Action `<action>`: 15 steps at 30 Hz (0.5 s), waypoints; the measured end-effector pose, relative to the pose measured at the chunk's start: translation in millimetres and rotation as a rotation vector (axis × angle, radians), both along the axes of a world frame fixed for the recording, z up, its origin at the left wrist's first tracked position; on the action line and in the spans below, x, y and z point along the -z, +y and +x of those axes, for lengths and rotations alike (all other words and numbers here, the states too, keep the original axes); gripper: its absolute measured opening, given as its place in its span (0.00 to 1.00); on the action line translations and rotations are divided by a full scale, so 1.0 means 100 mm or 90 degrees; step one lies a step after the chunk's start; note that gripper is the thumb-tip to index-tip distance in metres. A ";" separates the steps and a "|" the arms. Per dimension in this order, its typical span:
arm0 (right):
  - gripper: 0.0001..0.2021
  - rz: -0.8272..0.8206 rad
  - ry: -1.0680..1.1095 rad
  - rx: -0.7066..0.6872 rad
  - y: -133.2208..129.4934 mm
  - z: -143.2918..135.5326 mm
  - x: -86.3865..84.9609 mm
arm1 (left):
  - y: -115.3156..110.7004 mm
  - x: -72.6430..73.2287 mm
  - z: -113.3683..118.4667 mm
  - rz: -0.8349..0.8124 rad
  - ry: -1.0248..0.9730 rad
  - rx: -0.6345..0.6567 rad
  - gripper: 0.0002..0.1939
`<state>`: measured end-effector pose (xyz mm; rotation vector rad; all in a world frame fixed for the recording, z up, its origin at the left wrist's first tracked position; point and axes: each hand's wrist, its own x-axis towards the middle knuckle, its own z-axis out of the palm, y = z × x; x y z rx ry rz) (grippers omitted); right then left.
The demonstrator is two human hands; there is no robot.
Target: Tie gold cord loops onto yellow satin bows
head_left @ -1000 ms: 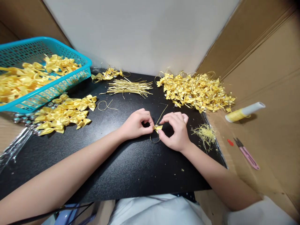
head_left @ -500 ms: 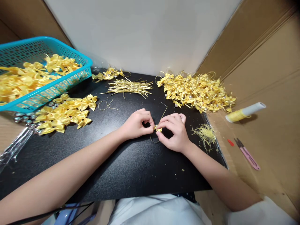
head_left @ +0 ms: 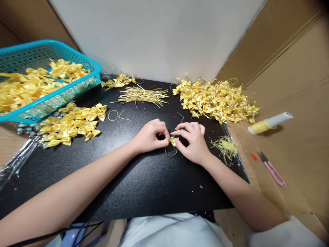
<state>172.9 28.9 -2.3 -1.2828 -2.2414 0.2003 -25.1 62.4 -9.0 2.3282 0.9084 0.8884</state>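
Note:
Between finger and thumb, my left hand (head_left: 153, 136) pinches the left side of a small yellow ribbon bow (head_left: 174, 141) with a shiny bead on it. A loop of thin gold cord (head_left: 171, 156) hangs from the bow toward me. My right hand (head_left: 192, 142) is just right of it, fingers apart, its thumb tip at the bow's edge and a fingertip above the bead. Whether that thumb touches the ribbon is hard to see. Beyond these fingers a thin cord end (head_left: 181, 117) sticks up. A loose gold cord (head_left: 118, 115) lies farther left on the black table (head_left: 123, 192).
A turquoise basket (head_left: 96, 70) of yellow bows stands at back left, with more bows (head_left: 74, 125) before it. A gold cord bundle (head_left: 142, 96) lies at the back; finished-looking bows (head_left: 216, 99) are heaped right. Cord scraps (head_left: 226, 147), a thread tube (head_left: 269, 122) and pink snips (head_left: 273, 171) lie rightward.
My right finger and thumb have spread apart and shifted slightly right, uncovering more of the bow and its loop. My left hand keeps its pinch in place.

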 end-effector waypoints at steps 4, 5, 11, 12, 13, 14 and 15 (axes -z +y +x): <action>0.05 -0.047 -0.038 -0.034 0.02 -0.02 0.03 | 0.00 0.00 0.00 0.015 0.020 -0.001 0.05; 0.05 -0.049 -0.036 -0.036 0.02 -0.02 0.04 | 0.00 0.00 0.00 0.024 0.022 0.001 0.05; 0.05 -0.045 0.031 0.008 0.04 -0.04 0.04 | 0.00 0.02 0.00 0.081 0.048 0.003 0.06; 0.05 -0.044 0.047 0.019 0.05 -0.03 0.04 | 0.00 0.02 0.00 0.086 0.055 0.001 0.06; 0.05 -0.044 0.064 0.032 0.06 -0.03 0.04 | 0.00 0.02 0.00 0.092 0.063 0.000 0.06; 0.05 -0.046 0.079 0.045 0.06 -0.02 0.03 | -0.01 0.02 0.00 0.099 0.073 -0.002 0.06; 0.05 -0.049 0.092 0.059 0.07 -0.01 0.03 | -0.01 0.02 0.00 0.109 0.084 -0.004 0.07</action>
